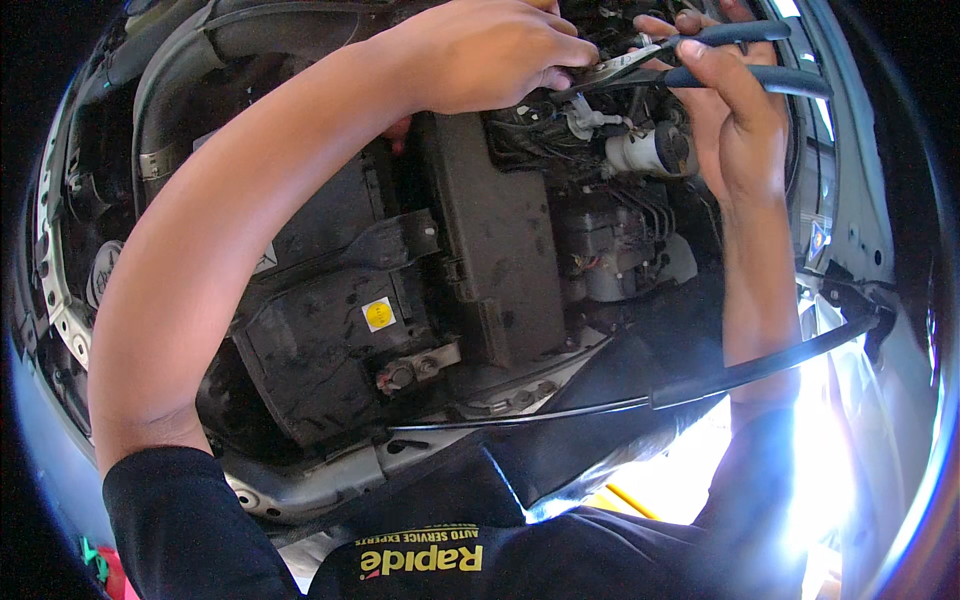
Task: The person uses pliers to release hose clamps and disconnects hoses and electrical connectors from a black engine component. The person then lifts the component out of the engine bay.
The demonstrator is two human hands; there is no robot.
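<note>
The pliers with bare metal jaws and dark, rubbery-looking handles point(630, 65) are up toward the far edge of the open engine bay point(310, 485), right of its middle, with their nose pointing left. I have the right hand point(738, 105) gripping them: the thumb lies by the lower handle, other fingers reach round near the upper one, and the two handles stand apart. My left hand point(505, 55) is just beside the nose, fingers curled inward; I cannot tell whether they pinch anything, nor what the jaws hold.

Just below the nose I see a small whitish plastic fitting point(590, 120), and beside it a round white reservoir with a dark cap point(640, 153). Nearer the middle of the bay runs a long, dusty black plastic box point(495, 250). Left of that, toward the near edge, sits a broad black cover point(310, 370) bearing a white square sticker with a yellow disc point(379, 315). A thick black ribbed hose point(160, 105) curves down by the far left corner. A slim black rod point(560, 412) slants across the near right corner, above my black shirt point(600, 555).
</note>
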